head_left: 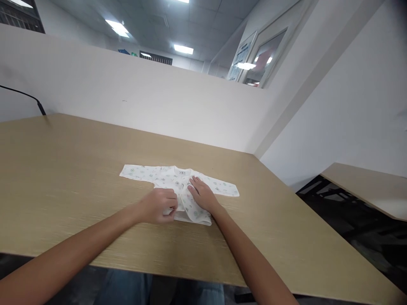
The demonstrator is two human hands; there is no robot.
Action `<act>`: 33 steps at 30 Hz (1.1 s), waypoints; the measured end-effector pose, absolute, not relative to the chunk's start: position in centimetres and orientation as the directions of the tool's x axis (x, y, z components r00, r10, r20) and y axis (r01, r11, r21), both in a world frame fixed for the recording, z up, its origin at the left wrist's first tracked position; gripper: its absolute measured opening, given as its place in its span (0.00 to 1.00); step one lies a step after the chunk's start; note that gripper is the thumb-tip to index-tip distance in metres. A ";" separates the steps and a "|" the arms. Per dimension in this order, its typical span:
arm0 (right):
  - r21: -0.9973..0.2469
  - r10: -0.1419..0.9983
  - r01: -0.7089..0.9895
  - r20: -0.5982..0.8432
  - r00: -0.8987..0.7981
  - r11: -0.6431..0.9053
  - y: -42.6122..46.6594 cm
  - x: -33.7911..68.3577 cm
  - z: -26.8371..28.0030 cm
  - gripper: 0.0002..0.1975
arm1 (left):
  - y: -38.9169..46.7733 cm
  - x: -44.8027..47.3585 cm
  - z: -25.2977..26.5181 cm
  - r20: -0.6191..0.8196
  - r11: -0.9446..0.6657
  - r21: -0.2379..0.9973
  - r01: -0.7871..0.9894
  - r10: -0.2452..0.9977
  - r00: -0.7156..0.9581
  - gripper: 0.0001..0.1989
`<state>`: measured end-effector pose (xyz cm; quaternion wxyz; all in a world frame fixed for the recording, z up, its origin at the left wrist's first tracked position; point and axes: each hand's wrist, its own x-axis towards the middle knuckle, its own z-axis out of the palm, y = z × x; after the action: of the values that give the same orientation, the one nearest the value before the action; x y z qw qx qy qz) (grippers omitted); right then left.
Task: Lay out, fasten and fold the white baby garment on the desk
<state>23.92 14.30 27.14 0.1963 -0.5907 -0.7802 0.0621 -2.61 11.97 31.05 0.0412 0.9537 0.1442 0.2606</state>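
A small white long-sleeved baby shirt (165, 183) with a faint print lies on the table, its sleeves spread to both sides and its neckline pointing away from me. My left hand (161, 205) is closed at the shirt's lower front, the fingertips pinching the edge of the front panel. That panel looks slightly lifted, with the inside of the hem showing below it. Flat on the right side of the shirt's chest rests my right hand (202, 195), fingers stretched out. Part of the shirt's left lower side is hidden behind my left hand.
The wooden table (79, 169) stretches to a low white partition (152, 97) at the back. A black cable (40, 106) stands at the far left. Beyond a gap on the right is another table (369, 186), with a white wall behind it.
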 end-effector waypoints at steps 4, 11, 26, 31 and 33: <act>-0.287 0.954 0.917 0.197 -0.227 0.278 14.1 23.9 26.9 0.31 | 11.3 -3.5 32.6 0.460 -0.933 0.281 0.226 0.338 0.821 0.04; -0.303 0.940 0.908 0.268 -0.212 0.291 13.8 24.0 27.2 0.28 | 12.4 -3.6 32.5 0.404 -0.868 0.433 0.243 0.427 0.809 0.10; -0.507 0.904 0.754 0.314 -0.288 0.417 19.1 22.6 29.0 0.12 | 22.0 -9.0 27.2 0.235 -0.471 0.261 0.843 0.878 0.418 0.28; -0.555 0.929 0.760 0.324 -0.177 0.338 19.8 21.9 30.1 0.10 | 22.0 -8.8 27.0 0.255 -0.486 0.258 0.835 0.868 0.427 0.27; -0.542 0.933 0.777 0.324 -0.157 0.320 20.1 21.2 30.2 0.11 | 22.0 -8.8 27.1 0.259 -0.490 0.259 0.832 0.865 0.429 0.27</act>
<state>21.25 20.06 30.18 0.3110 -0.5697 -0.7504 0.1249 -8.79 21.96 27.14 0.0458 0.8441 0.5028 0.1805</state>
